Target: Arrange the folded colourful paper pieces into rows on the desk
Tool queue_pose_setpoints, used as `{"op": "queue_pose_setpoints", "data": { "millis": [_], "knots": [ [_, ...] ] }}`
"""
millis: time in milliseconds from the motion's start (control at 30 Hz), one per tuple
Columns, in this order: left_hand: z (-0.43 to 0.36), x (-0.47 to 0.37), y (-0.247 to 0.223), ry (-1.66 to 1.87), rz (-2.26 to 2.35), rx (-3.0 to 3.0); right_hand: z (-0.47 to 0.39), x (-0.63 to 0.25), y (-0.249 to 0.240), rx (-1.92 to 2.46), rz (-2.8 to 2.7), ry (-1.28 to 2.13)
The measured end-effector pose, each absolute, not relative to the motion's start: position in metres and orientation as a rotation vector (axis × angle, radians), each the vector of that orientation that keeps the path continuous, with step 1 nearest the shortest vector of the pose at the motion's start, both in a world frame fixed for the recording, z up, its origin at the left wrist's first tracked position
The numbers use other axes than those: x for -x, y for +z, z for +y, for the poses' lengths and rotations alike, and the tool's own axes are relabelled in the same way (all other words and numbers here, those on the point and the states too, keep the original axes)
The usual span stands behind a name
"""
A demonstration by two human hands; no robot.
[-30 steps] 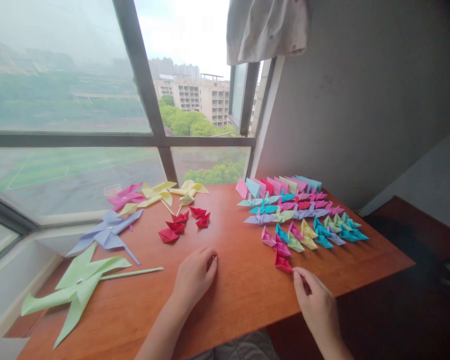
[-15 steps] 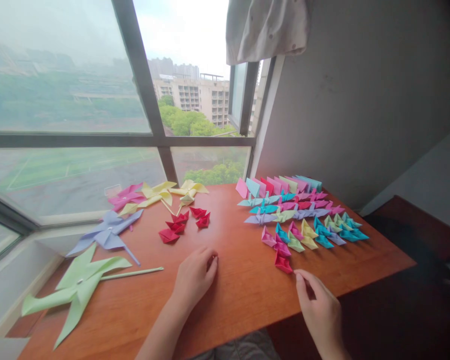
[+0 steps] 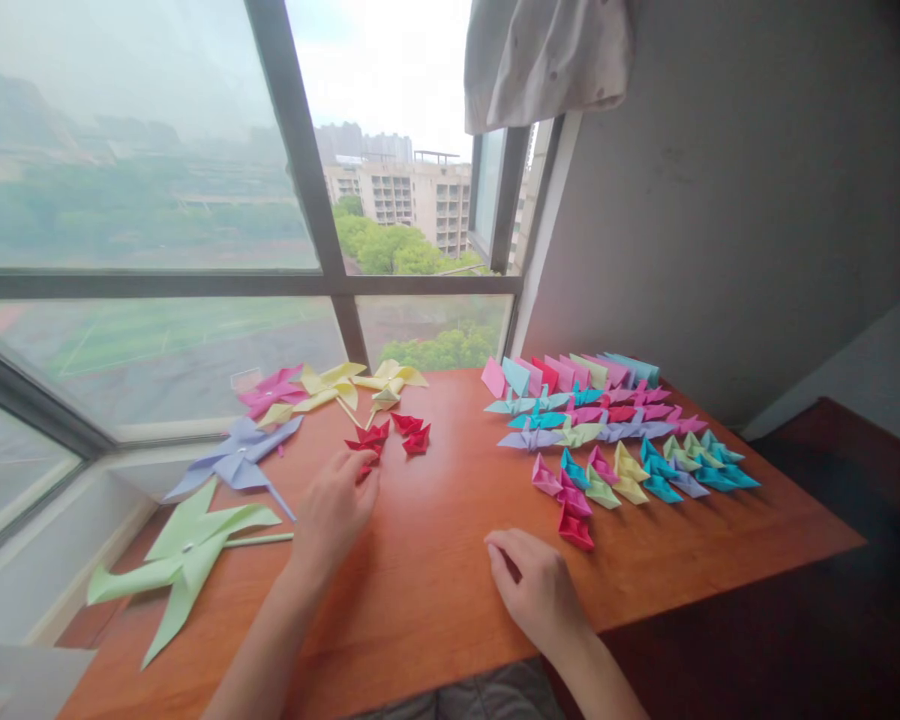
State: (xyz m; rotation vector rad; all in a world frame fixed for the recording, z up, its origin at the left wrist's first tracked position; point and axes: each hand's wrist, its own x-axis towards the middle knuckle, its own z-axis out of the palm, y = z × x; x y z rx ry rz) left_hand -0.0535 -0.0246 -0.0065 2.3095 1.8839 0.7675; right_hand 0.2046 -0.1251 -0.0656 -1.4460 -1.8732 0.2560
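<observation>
My left hand reaches to the small group of red paper boats left of the table's middle. Its curled fingers close on the nearest red boat, which they mostly cover. My right hand rests low over the table front with thumb and fingers drawn together and nothing visible in them. Beyond it, a single red paper boat stands at the near end of rows of pink, blue, green, yellow and purple boats.
Folded paper cranes and upright folded papers line the back right of the wooden table. At left lie pinwheels: green, purple, pink and yellow. Windows and a wall border the table.
My left hand has moved forward and left onto the red boats. My right hand has drawn back leftward from the red boat at the right. The view has shifted slightly.
</observation>
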Motion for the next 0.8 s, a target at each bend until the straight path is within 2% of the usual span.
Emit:
{"op": "queue_pose_setpoints", "data": {
  "millis": [100, 233, 467, 600, 700, 800],
  "knots": [
    [-0.013, 0.076, -0.008, 0.712, 2.047, -2.431, -0.124, -0.206, -0.067, 1.437, -1.832, 0.313],
    [-0.002, 0.088, -0.019, 0.584, 2.038, -2.513, -0.125, -0.209, -0.068, 1.431, -1.746, 0.384],
    [-0.002, 0.087, -0.026, 0.562, 2.058, -2.43, -0.125, -0.209, -0.071, 1.427, -1.713, 0.418],
    [-0.006, 0.092, -0.022, 0.77, 1.978, -2.186, -0.125, -0.209, -0.072, 1.43, -1.709, 0.428],
    [-0.017, 0.084, -0.018, 1.01, 1.727, -1.779, -0.126, -0.209, -0.071, 1.431, -1.721, 0.443],
    [-0.04, 0.057, -0.013, 1.109, 1.428, -1.409, -0.127, -0.209, -0.066, 1.428, -1.754, 0.499]
  ]
}}
